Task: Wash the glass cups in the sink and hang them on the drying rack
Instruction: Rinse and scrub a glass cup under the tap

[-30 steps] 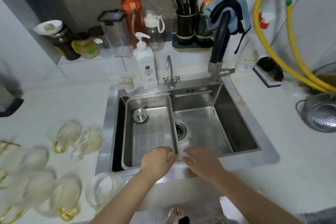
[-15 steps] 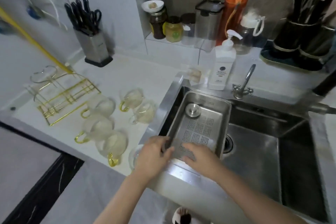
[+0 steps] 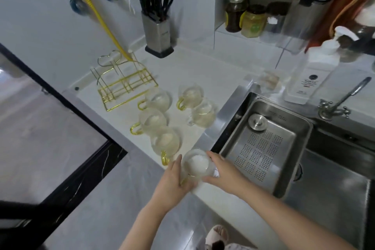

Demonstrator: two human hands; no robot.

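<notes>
Now the view has swung left from the sink to the counter, and both hands, earlier at the sink's front edge, cup one glass cup at the counter's near corner: left hand and right hand curl around it; its mouth faces up, axis upright, so washing looks about to start

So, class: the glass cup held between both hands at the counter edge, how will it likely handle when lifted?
The glass cup looks thin and clear, so probably fragile if knocked on the steel sink. Its rounded smooth wall may be slippery, which fits the left hand and right hand both cupping it. It is probably light.
</notes>
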